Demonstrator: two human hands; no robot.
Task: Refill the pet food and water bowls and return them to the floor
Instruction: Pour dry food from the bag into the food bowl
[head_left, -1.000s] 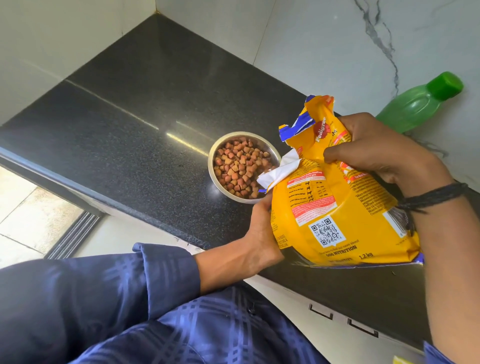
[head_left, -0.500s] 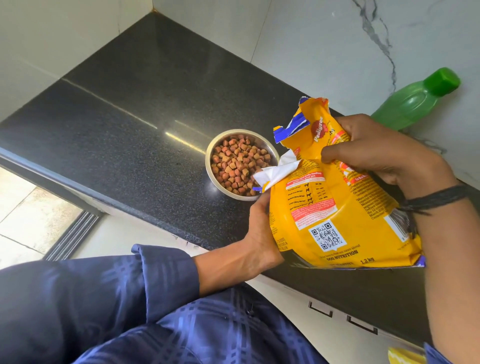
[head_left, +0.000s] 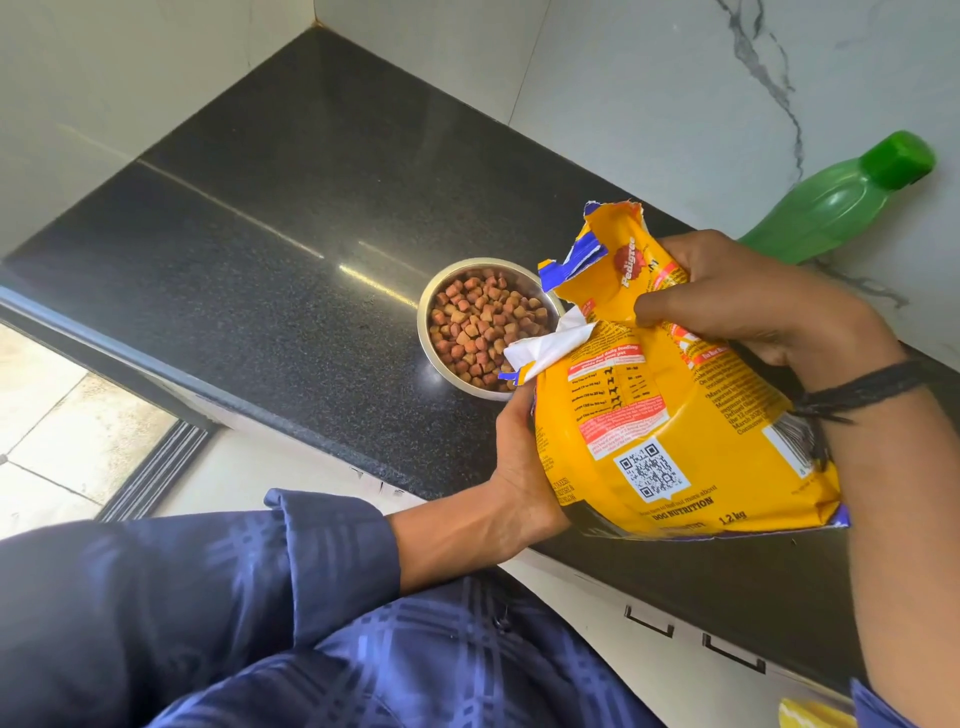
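Hardly shifted: Pedigree bag (head_left: 670, 415), "DOG NUTRITION 1.2 kg", grasped by left grip (head_left: 519, 467) and right grip (head_left: 753, 312); filled bowl (head_left: 423, 332) near worktop (head_left: 260, 260) front edge.

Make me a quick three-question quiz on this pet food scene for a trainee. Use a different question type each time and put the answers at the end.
1. True or false: the steel bowl on the black counter holds kibble.
2. The right hand grips the yellow food bag: A) near its torn top, B) at its bottom corner, C) not at all.
3. Fill in: the left hand holds the bag lower down, and by the wall behind the right hand is a green ____.

Key: 1 true; 2 A; 3 bottle.
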